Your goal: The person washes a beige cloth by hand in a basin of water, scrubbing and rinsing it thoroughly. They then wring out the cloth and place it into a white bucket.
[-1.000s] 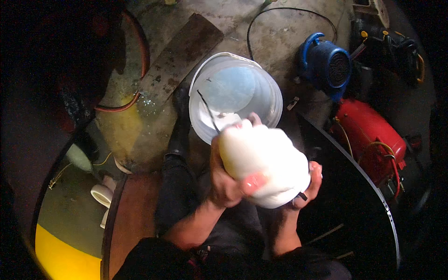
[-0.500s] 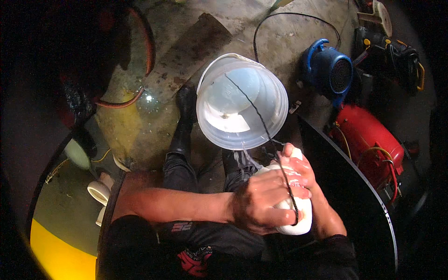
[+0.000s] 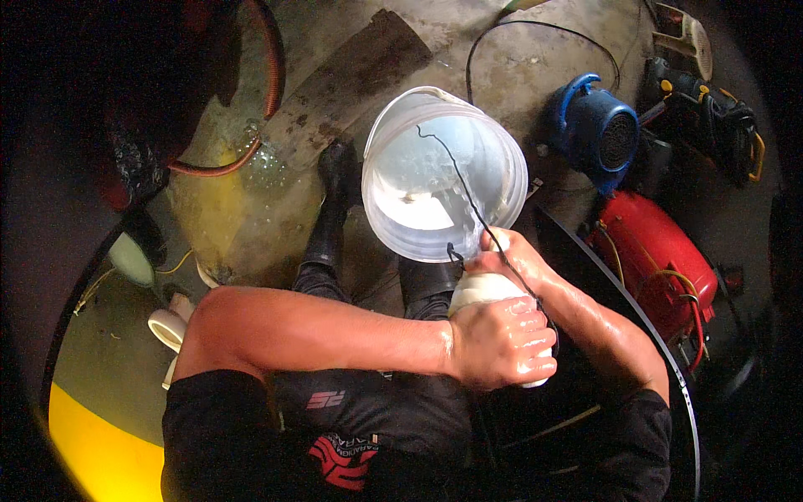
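Note:
My left hand (image 3: 506, 343) is closed around the lower end of a wet, white, rounded bundle (image 3: 485, 290); its exact kind I cannot make out. Gripping the bundle's upper end, near the bucket's rim, is my right hand (image 3: 512, 255). Both hands glisten with water. Ahead of them stands a translucent white bucket (image 3: 387, 230) with a wire handle, and water splashes inside it near my right hand. A thin black cord (image 3: 457, 170) runs from inside the bucket over the bundle to my left hand. Fingers hide much of the bundle.
To the right are a blue rounded machine (image 3: 598, 134), a red tank (image 3: 657, 251) with hoses and a black bag (image 3: 711, 125). An orange-brown hose (image 3: 222, 170) lies at left on the wet floor. A dark curved edge (image 3: 619, 293) passes by my right arm.
My hands, which overlapped on the bundle, are now apart: the right at its upper end, the left lower down. Water strands outside the bucket's near rim are gone; splashing shows inside.

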The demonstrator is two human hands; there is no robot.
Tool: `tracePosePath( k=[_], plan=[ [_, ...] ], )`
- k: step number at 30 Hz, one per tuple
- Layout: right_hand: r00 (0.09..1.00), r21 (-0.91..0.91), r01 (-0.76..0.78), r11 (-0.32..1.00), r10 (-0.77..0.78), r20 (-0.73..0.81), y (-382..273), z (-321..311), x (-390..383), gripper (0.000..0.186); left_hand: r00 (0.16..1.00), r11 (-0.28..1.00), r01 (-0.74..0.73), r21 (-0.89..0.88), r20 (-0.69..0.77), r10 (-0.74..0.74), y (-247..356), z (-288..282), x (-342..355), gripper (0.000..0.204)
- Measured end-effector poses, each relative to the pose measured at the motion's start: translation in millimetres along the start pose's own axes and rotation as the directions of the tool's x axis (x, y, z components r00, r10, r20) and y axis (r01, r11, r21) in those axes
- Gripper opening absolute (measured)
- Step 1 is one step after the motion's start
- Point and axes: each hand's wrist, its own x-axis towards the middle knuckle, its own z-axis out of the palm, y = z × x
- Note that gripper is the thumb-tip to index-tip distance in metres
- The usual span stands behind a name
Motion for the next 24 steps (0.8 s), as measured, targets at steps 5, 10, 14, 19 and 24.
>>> tracePosePath(
  k=[5, 10, 14, 19, 24],
  plan=[
    [0.996, 0.064, -0.084, 0.994, 0.081, 0.045, 3.4, -2.2, 25.7, 0.027, 0.998, 0.999, 0.038, 0.029, 0.054, -0.040, -11.0, 9.0, -3.8, 0.012],
    [0.996, -0.227, -0.054, 0.972, 0.068, 0.055, -13.6, 4.9, 29.6, 0.030, 0.996, 0.998, 0.054, 0.044, 0.064, -0.056, -13.6, 12.7, -6.2, 0.013],
    [0.999, -0.381, -0.013, 0.925, 0.031, 0.039, -16.9, 2.6, 34.9, 0.028, 0.996, 0.998, 0.039, 0.057, 0.082, -0.044, -15.5, 18.9, -8.6, 0.014],
    [0.999, -0.408, -0.011, 0.913, 0.024, 0.025, -17.0, 2.3, 40.1, 0.023, 0.996, 0.996, 0.021, 0.083, 0.083, -0.028, -22.2, 26.1, -13.5, 0.013],
    [0.999, -0.343, -0.042, 0.938, 0.048, 0.007, -8.4, 7.4, 48.4, 0.019, 0.989, 0.996, 0.037, 0.080, 0.140, -0.048, -27.5, 26.5, -21.6, 0.012]
  ],
)
